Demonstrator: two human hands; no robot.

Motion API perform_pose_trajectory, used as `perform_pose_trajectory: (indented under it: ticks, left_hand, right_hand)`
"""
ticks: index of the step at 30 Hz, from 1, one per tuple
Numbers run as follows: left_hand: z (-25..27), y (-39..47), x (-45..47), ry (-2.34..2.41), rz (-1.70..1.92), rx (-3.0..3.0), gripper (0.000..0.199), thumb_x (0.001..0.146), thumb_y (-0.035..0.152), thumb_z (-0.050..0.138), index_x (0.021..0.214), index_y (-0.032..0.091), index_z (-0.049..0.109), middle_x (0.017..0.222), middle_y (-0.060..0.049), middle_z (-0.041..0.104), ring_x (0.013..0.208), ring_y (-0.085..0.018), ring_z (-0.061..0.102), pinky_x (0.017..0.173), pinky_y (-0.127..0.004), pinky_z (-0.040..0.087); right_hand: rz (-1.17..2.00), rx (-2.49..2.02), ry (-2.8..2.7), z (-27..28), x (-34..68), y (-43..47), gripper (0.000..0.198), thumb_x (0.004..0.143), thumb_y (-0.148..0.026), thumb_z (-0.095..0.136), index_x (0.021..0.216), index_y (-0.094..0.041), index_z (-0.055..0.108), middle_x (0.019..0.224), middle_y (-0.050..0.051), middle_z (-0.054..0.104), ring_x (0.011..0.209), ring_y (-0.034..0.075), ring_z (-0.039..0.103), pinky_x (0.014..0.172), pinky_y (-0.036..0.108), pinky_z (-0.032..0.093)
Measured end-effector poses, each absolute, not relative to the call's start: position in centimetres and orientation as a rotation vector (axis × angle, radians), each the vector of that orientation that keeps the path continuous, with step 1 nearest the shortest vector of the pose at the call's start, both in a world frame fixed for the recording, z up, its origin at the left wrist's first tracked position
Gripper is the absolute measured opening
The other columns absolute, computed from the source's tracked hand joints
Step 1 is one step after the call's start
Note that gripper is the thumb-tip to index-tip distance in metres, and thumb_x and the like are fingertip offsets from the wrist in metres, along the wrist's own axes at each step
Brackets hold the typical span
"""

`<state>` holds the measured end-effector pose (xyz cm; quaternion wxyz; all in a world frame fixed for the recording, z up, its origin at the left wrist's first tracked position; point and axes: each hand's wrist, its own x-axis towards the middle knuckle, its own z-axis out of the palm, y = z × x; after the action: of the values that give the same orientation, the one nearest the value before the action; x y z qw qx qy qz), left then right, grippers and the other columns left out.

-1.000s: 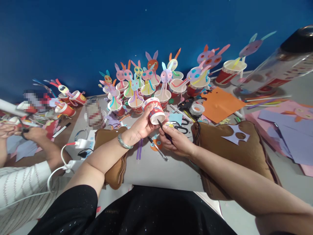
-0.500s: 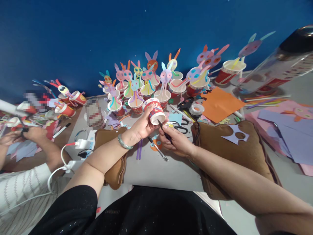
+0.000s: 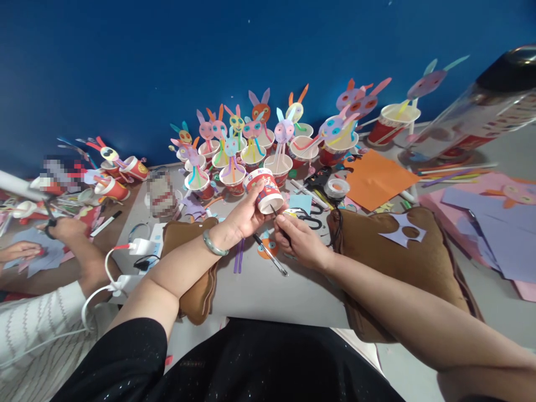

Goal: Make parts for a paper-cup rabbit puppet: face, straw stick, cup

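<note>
My left hand (image 3: 250,215) is wrapped around a red and white paper cup (image 3: 263,187), held tilted with its white base toward me. In my right hand (image 3: 298,240) is a slim dark pointed tool (image 3: 273,210); its tip meets the cup's base, and most of its handle is hidden in my fist. Below the hands, a clear pen with a black end (image 3: 271,255) lies across an orange paper disc (image 3: 266,249). Two purple paper strips (image 3: 239,255) lie left of the pen. Black-handled scissors (image 3: 310,219) rest just beyond my right hand.
Several paper cups with paper rabbit figures (image 3: 233,177) stand along the blue wall. Brown cushions (image 3: 402,268) flank my arms. Orange paper (image 3: 379,178), a tape roll (image 3: 337,188) and a clear bottle (image 3: 464,117) are at right. A co-worker's hand (image 3: 69,229) works at left beside white chargers (image 3: 141,245).
My right hand has shifted slightly and now covers more of the dark tool, whose tip stays at the cup's base. The co-worker's hands at left have moved apart.
</note>
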<state>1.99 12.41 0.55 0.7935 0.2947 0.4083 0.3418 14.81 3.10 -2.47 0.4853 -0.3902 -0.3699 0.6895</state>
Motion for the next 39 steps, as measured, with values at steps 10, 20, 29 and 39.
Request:
perform_pose_trajectory:
  ticks: [10,20,29,39]
  left_hand:
    - [1.9,11.0,2.6,0.824,0.885,0.788,0.044,0.076,0.059,0.081,0.087,0.019,0.068,0.092,-0.010,0.079,0.119,-0.033,0.074,0.105,-0.048,0.059]
    - [1.2,10.6,2.4,0.815,1.007,0.923,0.048,0.070,0.060,0.086,0.088,0.019,0.069,0.089,-0.006,0.079,0.108,-0.028,0.077,0.097,-0.037,0.060]
    - [0.2,10.5,2.1,0.843,1.067,1.028,0.047,0.077,0.058,0.081,0.104,0.022,0.070,0.101,-0.005,0.078,0.103,-0.023,0.074,0.096,-0.035,0.056]
    - [0.3,10.6,2.5,0.826,1.086,0.950,0.057,0.070,0.065,0.085,0.101,0.019,0.070,0.095,-0.007,0.078,0.098,-0.025,0.076,0.099,-0.044,0.058]
  right_hand:
    - [1.277,-1.147,-1.188,-2.1,15.3,3.0,0.055,0.092,-0.073,0.062,0.070,-0.024,0.047,0.055,-0.004,0.046,0.051,0.011,0.036,0.048,0.026,0.026]
    - [1.588,-1.019,-1.073,-1.8,15.5,2.9,0.052,0.095,-0.070,0.057,0.074,-0.024,0.046,0.054,-0.007,0.040,0.046,0.009,0.027,0.044,0.024,0.022]
    - [1.271,-1.222,-1.230,-1.4,16.0,2.8,0.049,0.096,-0.067,0.060,0.074,-0.024,0.048,0.057,-0.004,0.044,0.051,0.011,0.034,0.050,0.027,0.025]
    - [0.874,-1.482,-1.534,-1.3,16.5,3.1,0.037,0.099,-0.053,0.051,0.078,-0.024,0.046,0.060,-0.002,0.049,0.054,0.013,0.042,0.057,0.027,0.027]
